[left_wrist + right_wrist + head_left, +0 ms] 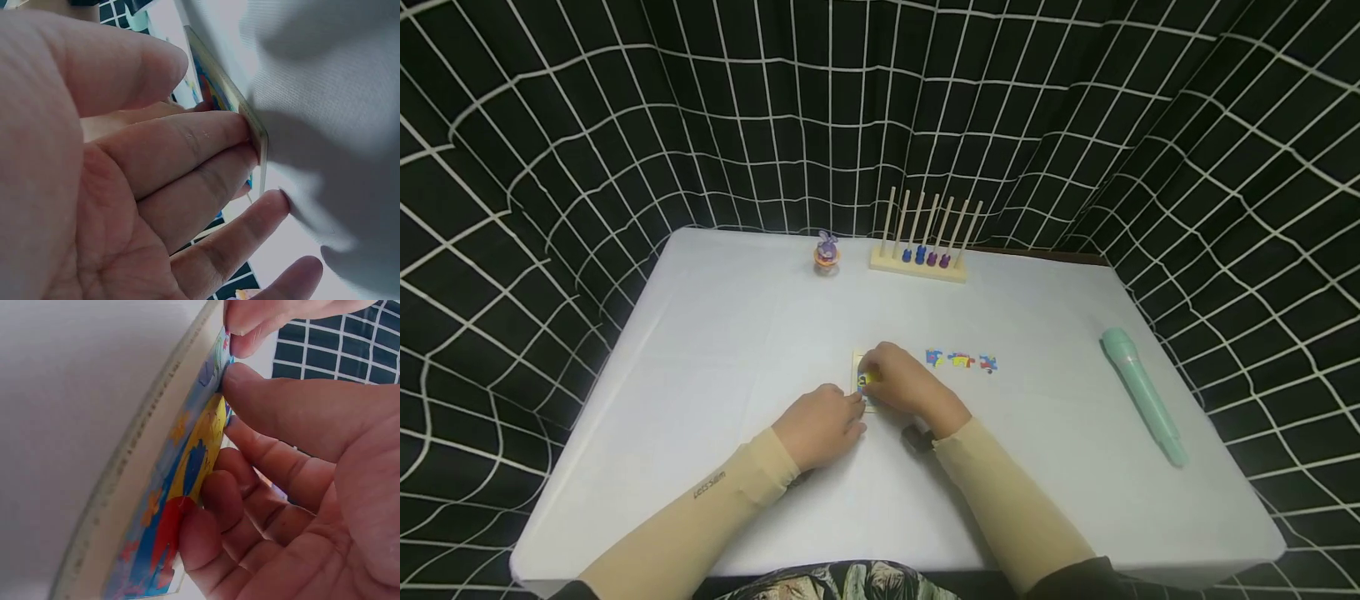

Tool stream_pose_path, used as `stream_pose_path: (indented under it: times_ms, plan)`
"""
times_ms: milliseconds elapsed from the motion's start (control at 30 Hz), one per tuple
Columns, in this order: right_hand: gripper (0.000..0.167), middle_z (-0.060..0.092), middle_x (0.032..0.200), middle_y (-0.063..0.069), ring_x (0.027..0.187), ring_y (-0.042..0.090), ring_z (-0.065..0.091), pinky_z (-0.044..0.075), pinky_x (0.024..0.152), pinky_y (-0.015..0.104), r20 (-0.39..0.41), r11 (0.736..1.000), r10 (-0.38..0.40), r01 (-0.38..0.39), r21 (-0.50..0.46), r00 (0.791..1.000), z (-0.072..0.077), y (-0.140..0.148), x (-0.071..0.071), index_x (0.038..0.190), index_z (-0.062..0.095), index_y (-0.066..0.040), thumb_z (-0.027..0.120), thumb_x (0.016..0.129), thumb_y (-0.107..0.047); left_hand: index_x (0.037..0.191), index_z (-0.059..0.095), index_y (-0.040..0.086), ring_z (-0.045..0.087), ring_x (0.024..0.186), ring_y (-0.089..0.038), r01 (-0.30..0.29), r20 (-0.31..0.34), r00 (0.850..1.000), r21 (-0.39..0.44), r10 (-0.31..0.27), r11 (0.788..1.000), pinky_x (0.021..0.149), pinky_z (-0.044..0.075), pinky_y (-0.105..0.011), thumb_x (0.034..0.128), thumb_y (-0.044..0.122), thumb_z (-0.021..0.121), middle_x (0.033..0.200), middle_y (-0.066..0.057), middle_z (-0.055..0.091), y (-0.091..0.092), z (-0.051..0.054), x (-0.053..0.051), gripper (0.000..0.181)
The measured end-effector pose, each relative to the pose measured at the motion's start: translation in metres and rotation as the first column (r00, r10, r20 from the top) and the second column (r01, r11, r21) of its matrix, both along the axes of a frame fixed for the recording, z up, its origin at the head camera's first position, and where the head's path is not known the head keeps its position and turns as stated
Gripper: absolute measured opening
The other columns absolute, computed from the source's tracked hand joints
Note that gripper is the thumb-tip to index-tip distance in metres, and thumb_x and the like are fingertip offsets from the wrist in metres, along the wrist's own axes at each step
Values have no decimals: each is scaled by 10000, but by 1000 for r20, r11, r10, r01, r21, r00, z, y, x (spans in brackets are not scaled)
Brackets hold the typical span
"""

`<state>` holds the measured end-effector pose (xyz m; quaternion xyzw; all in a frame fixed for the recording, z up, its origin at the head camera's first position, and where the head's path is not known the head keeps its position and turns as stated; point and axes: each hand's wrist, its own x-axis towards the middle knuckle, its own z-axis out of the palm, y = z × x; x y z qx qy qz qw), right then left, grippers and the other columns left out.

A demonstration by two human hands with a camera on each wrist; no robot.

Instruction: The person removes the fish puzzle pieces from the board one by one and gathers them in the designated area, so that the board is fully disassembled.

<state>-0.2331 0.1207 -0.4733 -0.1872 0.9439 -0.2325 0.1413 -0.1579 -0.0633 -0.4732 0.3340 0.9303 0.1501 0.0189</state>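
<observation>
Black drapes (857, 108) with a white grid hang in folds behind and beside the counter (722, 333). A white cloth (1060, 325) covers its top.

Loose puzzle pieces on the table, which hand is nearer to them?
Right. The right hand is at the puzzle board, just left of the loose puzzle pieces; the left hand touches the board's edge, farther left.

Looks like a curtained-off recording booth, perhaps in a lab. Walled in by black, white-gridded curtain (857, 125) beyond the left, far and right edges of a white-covered surface (730, 333). Filmed from head and wrists.
</observation>
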Motion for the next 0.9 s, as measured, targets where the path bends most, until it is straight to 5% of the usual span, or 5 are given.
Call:
stream_pose_path:
  times_ms: [433, 633, 800, 900]
  plan:
    - [167, 655, 1091, 66, 1033, 238, 609, 556, 1012, 445, 10, 996, -62, 62, -70, 998, -4, 1, 3, 1102, 668, -93, 747, 976, -17, 1310, 760, -42, 739, 986, -338, 7, 25, 1000, -7, -6, 1000, 832, 643, -467, 1044, 193, 700, 1311, -181, 779, 1, 3, 1, 360]
    - [166, 733, 1185, 60, 1132, 253, 660, 546, 1092, 489, 27, 989, -86, 88, -122, 996, -2, 7, 4, 1149, 707, -145, 645, 1044, -33, 1269, 767, -44, 737, 961, -344, 7, 11, 1000, -11, -7, 1000, 823, 643, -478, 1035, 195, 716, 1197, -200, 804, 0, 3, 0, 338]
    - [221, 738, 1329, 80, 1289, 317, 666, 516, 1152, 563, 77, 957, -177, 190, -219, 981, 11, 33, 2, 1206, 751, -161, 610, 1066, -63, 1155, 760, -16, 701, 879, -324, -5, 7, 1000, -2, 5, 1000, 758, 617, -472, 1025, 210, 735, 1001, -176, 790, -1, 1, 1, 262]
    - [207, 732, 1338, 100, 1309, 341, 653, 508, 1163, 578, 83, 937, -266, 277, -210, 961, 18, 56, -1, 1212, 755, -138, 626, 1062, -77, 1209, 757, -24, 716, 940, -339, -13, 16, 1000, 6, 13, 1000, 803, 626, -481, 1024, 213, 741, 1101, -187, 799, -2, 0, 2, 300]
